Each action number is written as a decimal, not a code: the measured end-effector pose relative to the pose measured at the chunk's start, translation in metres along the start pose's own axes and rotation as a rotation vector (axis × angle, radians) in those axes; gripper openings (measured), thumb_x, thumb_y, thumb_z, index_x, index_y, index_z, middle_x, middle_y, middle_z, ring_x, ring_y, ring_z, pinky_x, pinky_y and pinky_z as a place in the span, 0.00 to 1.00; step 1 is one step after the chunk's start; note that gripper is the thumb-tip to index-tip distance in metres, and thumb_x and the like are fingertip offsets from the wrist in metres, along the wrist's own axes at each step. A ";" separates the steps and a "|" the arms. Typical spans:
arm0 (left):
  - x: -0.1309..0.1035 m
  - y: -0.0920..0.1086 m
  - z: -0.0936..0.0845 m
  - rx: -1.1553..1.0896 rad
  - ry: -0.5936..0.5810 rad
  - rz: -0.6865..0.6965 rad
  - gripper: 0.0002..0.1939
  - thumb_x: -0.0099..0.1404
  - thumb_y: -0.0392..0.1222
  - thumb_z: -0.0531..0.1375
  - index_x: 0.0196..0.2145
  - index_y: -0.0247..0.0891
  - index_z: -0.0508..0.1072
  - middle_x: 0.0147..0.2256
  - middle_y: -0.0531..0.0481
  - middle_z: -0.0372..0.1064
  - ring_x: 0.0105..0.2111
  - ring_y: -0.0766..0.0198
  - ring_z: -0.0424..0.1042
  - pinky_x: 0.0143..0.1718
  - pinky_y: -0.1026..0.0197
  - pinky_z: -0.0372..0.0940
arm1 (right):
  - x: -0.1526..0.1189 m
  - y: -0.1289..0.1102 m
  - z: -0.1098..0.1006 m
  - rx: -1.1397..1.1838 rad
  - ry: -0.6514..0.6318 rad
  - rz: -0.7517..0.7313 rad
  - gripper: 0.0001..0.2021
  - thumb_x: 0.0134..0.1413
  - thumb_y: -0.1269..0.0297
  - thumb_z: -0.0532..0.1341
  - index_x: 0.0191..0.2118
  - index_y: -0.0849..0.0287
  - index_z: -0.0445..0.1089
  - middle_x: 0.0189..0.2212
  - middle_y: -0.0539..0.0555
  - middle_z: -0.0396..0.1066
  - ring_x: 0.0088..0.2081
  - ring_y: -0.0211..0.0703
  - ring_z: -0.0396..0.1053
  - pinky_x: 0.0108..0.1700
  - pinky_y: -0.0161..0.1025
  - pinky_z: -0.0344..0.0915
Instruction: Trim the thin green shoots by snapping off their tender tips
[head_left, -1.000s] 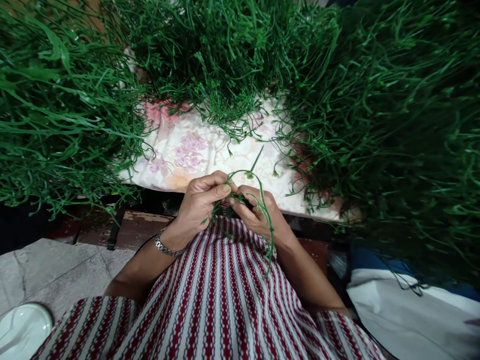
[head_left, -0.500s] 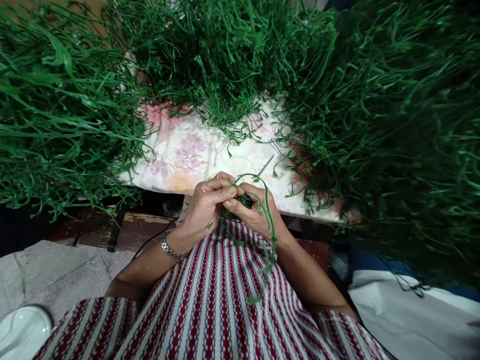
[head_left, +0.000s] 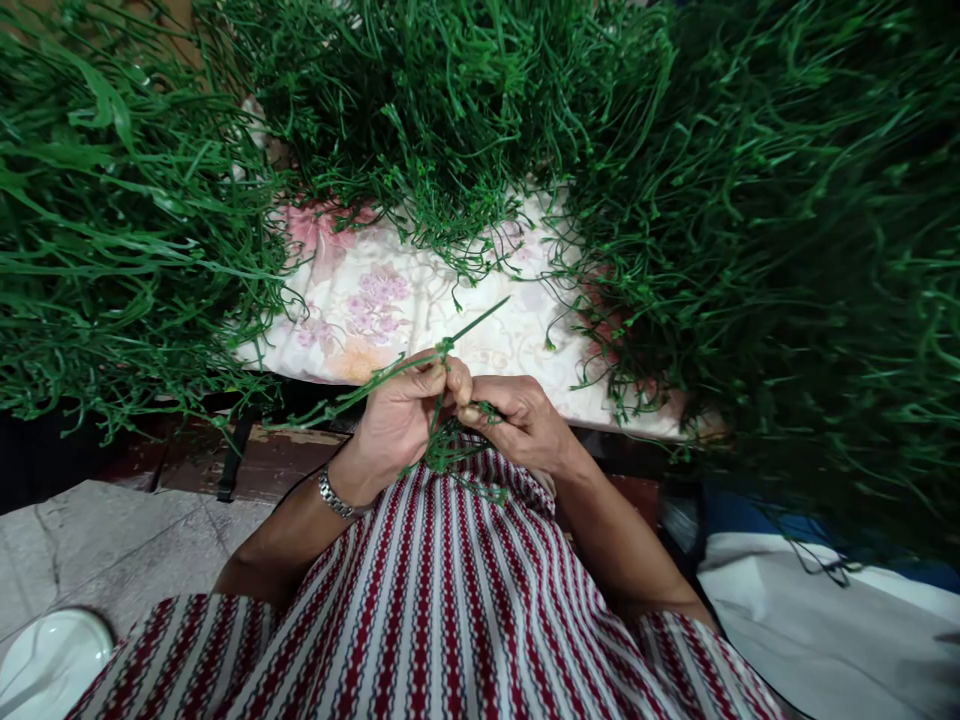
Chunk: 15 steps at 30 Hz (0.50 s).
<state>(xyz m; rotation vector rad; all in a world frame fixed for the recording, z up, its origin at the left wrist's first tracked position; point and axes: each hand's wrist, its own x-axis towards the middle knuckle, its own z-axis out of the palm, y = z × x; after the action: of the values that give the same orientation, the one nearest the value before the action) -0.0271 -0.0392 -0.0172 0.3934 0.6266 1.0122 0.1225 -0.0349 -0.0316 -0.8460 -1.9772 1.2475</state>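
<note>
Above my lap, just off the near edge of the cloth, my hands are close together. My left hand (head_left: 397, 415), with a metal watch at the wrist, pinches a thin green plant stem (head_left: 480, 319). One bare end points up to the right over the cloth, and leafy shoots trail to the left. My right hand (head_left: 525, 425) is closed, thumb against fingers, on small green sprigs (head_left: 491, 411). More loose sprigs (head_left: 444, 455) hang between and below the hands, over the striped garment (head_left: 450, 600). Which hand holds these is hard to see.
A floral cloth (head_left: 442, 300) covers the surface ahead. Large heaps of green stems lie on it at the left (head_left: 135, 260), the back (head_left: 465, 110) and the right (head_left: 780, 250). A white bowl (head_left: 56, 660) sits low at left; a white and blue bag (head_left: 817, 600) lies at right.
The stem that curved over my right hand now lies across my left hand, its shoots pointing left. My hands have moved slightly apart.
</note>
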 end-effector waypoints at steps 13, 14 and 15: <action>-0.002 0.001 0.003 0.034 0.099 -0.042 0.11 0.46 0.37 0.63 0.17 0.35 0.62 0.16 0.54 0.57 0.16 0.72 0.56 0.18 0.67 0.54 | 0.003 0.010 -0.007 -0.033 -0.194 -0.128 0.18 0.61 0.57 0.50 0.25 0.62 0.65 0.22 0.51 0.65 0.26 0.33 0.61 0.31 0.32 0.58; -0.002 0.001 0.003 0.030 0.095 -0.047 0.11 0.46 0.37 0.63 0.17 0.35 0.62 0.16 0.55 0.57 0.16 0.73 0.55 0.18 0.67 0.53 | 0.003 0.010 -0.007 -0.033 -0.194 -0.134 0.18 0.61 0.57 0.50 0.26 0.62 0.65 0.23 0.52 0.66 0.26 0.33 0.62 0.32 0.32 0.59; -0.003 0.000 0.003 0.027 0.085 -0.050 0.12 0.46 0.38 0.64 0.17 0.34 0.62 0.15 0.55 0.57 0.16 0.73 0.55 0.18 0.67 0.53 | 0.003 0.010 -0.007 -0.031 -0.191 -0.145 0.17 0.61 0.57 0.50 0.26 0.62 0.65 0.23 0.52 0.66 0.27 0.33 0.62 0.32 0.32 0.59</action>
<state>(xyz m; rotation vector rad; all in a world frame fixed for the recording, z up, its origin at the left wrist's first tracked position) -0.0267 -0.0414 -0.0141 0.3585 0.7239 0.9771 0.1280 -0.0253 -0.0374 -0.6040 -2.1717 1.2550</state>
